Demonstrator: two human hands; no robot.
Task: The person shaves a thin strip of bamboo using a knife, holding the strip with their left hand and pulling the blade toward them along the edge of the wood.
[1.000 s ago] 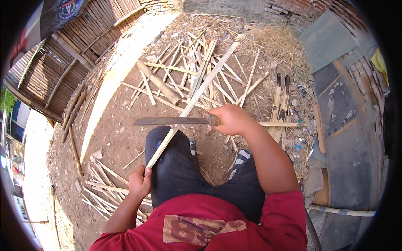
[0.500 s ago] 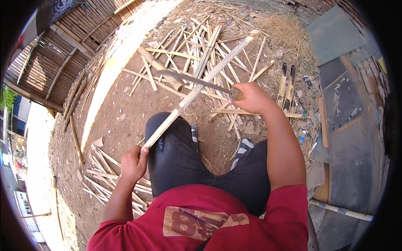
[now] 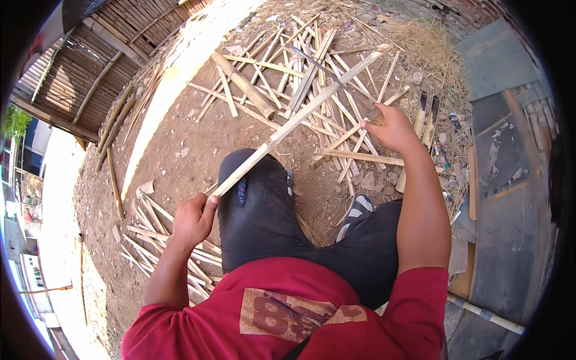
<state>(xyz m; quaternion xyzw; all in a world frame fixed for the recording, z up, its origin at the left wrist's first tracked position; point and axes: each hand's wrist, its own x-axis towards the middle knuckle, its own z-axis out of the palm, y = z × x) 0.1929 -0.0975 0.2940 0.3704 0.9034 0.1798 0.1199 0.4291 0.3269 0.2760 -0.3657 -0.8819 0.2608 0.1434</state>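
My left hand [image 3: 195, 219] is closed round the near end of a long pale bamboo strip [image 3: 267, 145]. The strip slants up across my left knee toward the far right. In my right hand [image 3: 393, 129] is the handle of a long-bladed knife [image 3: 321, 67]. Its dark, narrow blade points to the far left and passes over the upper part of the strip; whether the two touch, I cannot tell. Beyond the strip lies a pile of split bamboo strips [image 3: 312, 45] on the dirt, with a thick bamboo pole [image 3: 243, 87] at its left.
Another heap of strips [image 3: 150, 231] lies beside my left arm. Dark-marked bamboo pieces [image 3: 427, 120] lie right of my right hand. Dark sheets [image 3: 507, 198] line the right side, with straw [image 3: 423, 45] at the far right. A bamboo-slat structure [image 3: 81, 84] stands at the far left.
My right hand has moved right and slightly away with the knife, whose blade now lies farther up the strip and points more away from me. The left hand keeps its hold.
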